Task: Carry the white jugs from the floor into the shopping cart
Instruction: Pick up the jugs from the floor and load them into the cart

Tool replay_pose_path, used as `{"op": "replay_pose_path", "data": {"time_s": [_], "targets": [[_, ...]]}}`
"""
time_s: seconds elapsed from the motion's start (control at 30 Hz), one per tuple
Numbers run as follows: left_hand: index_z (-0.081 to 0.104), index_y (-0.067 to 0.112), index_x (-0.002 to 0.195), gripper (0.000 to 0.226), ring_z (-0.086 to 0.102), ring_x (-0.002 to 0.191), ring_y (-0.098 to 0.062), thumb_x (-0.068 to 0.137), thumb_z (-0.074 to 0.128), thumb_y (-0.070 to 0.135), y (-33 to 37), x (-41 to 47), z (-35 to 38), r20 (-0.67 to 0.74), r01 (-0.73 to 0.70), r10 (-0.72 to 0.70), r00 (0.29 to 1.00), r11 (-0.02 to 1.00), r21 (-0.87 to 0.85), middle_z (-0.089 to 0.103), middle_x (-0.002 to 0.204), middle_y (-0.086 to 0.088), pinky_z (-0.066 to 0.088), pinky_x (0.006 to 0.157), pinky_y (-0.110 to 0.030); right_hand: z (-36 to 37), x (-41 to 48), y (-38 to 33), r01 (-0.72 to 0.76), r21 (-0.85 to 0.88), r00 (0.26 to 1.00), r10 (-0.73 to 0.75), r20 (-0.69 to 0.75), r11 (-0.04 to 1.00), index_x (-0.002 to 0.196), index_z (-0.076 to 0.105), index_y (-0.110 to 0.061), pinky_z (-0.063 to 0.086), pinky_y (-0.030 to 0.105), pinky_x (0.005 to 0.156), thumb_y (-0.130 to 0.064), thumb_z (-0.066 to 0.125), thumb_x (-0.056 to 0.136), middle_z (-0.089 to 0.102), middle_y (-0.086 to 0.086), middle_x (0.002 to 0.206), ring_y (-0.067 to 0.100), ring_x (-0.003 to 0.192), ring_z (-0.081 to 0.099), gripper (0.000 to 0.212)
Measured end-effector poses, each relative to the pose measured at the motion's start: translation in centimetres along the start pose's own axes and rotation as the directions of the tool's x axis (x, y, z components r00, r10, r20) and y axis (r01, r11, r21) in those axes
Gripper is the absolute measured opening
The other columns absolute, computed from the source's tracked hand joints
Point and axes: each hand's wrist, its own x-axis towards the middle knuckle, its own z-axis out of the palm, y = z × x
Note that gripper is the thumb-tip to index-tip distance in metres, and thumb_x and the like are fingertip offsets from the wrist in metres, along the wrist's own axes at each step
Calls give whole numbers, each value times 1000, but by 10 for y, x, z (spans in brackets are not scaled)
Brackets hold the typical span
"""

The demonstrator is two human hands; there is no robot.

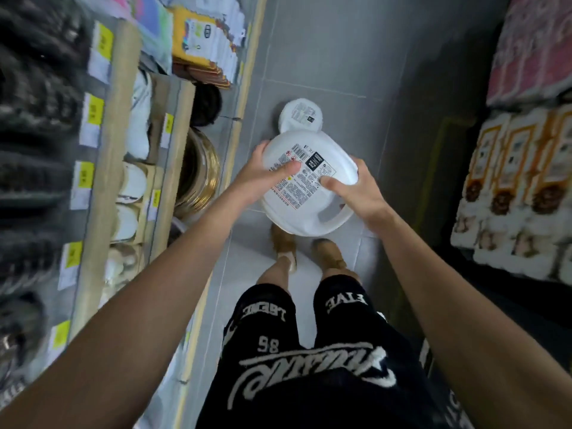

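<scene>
held jug (309, 182): white, lifted clear of the floor (325, 57), printed label facing up, handle toward the person; contents cannot tell, opaque
left grip (266, 174): grasping held jug's left rim, thumb on label
right grip (356, 190): grasping its right rim, thumb on label
second jug (301, 114): white, on floor, near the left shelf (123, 119) base

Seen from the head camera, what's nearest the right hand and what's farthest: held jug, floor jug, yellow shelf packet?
1. held jug: gripped by the right hand, directly in front.
2. floor jug: just beyond, lower down.
3. yellow packet: farthest, up the aisle on the left.
</scene>
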Motion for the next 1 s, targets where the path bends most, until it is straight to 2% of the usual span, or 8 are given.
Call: {"op": "replay_pose_path", "data": {"time_s": [0.13, 0.27, 0.4, 0.53, 0.67, 0.83, 0.9, 1.0], "targets": [[42, 27, 131, 83, 61, 102, -8, 62, 80, 54, -11, -81, -16, -237, -11, -36, 971, 981, -193, 62, 111, 14, 50, 94, -36, 15, -32, -43, 134, -207, 976, -93, 197, 969, 132, 41, -22, 56, 31, 75, -39, 78, 74, 59, -9, 106, 10, 92, 62, 71], [39, 25, 136, 79, 60, 105, -13, 71, 78, 45, -34, -159, -14, -482, -103, -104, 870, 918, -384, 59, 116, 8, 50, 74, -23, 44, -68, -75, 284, -339, 904, -132, 408, 897, 128, 43, -25, 55, 33, 78, -35, 78, 74, 59, -10, 104, 7, 93, 61, 65], [40, 23, 135, 81, 61, 106, -14, 68, 80, 45, -68, -238, -8, -633, -225, -229, 740, 802, -553, 58, 126, 1, 52, 76, -23, 91, -117, -91, 448, -426, 793, -129, 596, 786, 130, 44, -22, 53, 33, 83, -32, 78, 75, 60, -8, 107, 13, 100, 59, 66], [34, 26, 139, 107, 61, 108, -19, 49, 78, 63, -107, -322, 7, -696, -310, -364, 619, 701, -642, 58, 126, 3, 52, 91, -39, 142, -176, -84, 574, -421, 639, -62, 767, 702, 118, 47, -27, 52, 22, 70, -26, 80, 74, 63, -8, 103, 8, 87, 62, 55], [38, 28, 132, 92, 62, 106, -17, 55, 75, 63, -151, -403, 31, -753, -394, -475, 455, 651, -649, 61, 119, 5, 51, 92, -39, 195, -244, -60, 687, -396, 493, 8, 870, 609, 131, 46, -22, 52, 29, 78, -30, 81, 72, 62, -6, 110, 12, 96, 62, 69], [47, 29, 117, 58, 67, 86, -5, 70, 77, 48, -208, -506, 69, -773, -535, -573, 272, 578, -617, 64, 104, 4, 58, 72, -26, 248, -342, -7, 786, -313, 287, 133, 949, 534, 129, 46, -26, 56, 30, 77, -33, 83, 69, 63, -8, 111, 13, 97, 64, 72], [42, 29, 127, 82, 66, 96, -12, 60, 77, 59, -235, -549, 88, -744, -552, -626, 233, 545, -631, 63, 117, 1, 58, 79, -37, 265, -388, 19, 804, -270, 215, 164, 963, 531, 125, 46, -25, 55, 16, 65, -23, 81, 73, 61, -7, 108, 7, 90, 61, 63], [39, 30, 131, 86, 63, 103, -17, 59, 75, 60, -280, -615, 119, -716, -581, -683, 144, 527, -620, 59, 122, 3, 56, 83, -42, 286, -455, 65, 820, -230, 126, 226, 966, 524, 129, 45, -22, 50, 17, 61, -19, 80, 74, 61, -4, 111, 7, 89, 60, 65]]}}
